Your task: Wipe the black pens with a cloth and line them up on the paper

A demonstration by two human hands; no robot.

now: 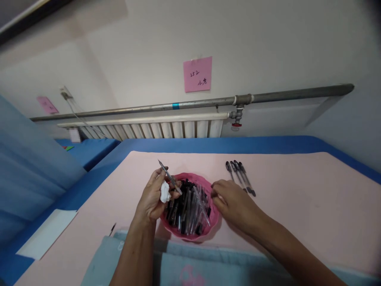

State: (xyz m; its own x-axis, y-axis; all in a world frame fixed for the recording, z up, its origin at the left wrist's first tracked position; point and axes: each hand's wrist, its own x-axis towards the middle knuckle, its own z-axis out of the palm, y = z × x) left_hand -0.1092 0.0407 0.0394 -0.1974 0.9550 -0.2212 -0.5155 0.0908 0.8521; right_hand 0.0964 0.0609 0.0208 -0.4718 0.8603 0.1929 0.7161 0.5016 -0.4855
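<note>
My left hand is closed above the left rim of the basket. Between its fingers is an uncapped pen with a slim barrel, tilted with the tip up and left. A crumpled white tissue is tucked in the same hand. The pink basket holds many loose clear pen barrels and black pen parts. At its right rim my right hand has curled fingers; anything in them is hidden. Several capped black pens lie side by side on the pink tabletop beyond that hand.
A light blue cloth lies along the near edge, with a thin dark pen piece beside it. White paper rests at the left. Behind the table are a radiator, a metal pipe and a pink wall note.
</note>
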